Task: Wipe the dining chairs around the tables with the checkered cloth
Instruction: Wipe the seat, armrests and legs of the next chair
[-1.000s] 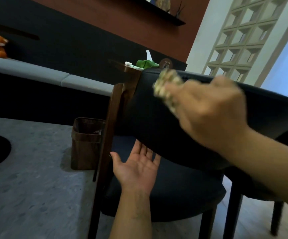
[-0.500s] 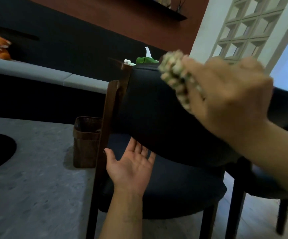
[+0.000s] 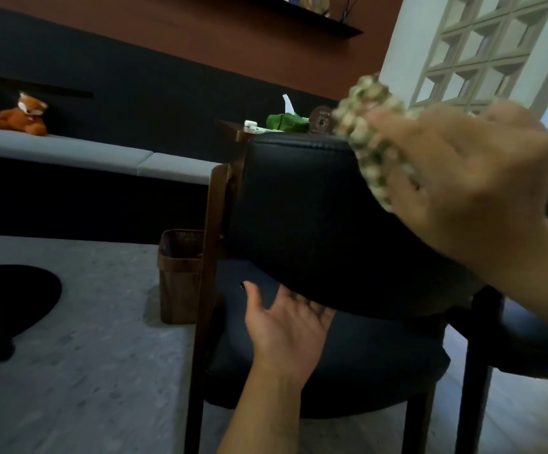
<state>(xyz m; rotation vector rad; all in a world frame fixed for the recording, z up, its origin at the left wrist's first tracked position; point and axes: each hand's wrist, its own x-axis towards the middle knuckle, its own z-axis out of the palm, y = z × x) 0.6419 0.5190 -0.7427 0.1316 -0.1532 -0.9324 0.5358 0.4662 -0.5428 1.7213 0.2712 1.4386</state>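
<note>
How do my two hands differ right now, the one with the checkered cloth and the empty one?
The right hand grips the bunched green-and-cream checkered cloth; the left hand holds nothing. The right is high, at the top edge of the black padded chair backrest; the left is low, under the backrest's lower edge, above the seat. The right shows its back, the left its open palm. Both are bare.

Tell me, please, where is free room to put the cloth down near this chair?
Bare seat cushion right of the left hand; grey bench right of the toy fox. The table corner behind the backrest is crowded.
</note>
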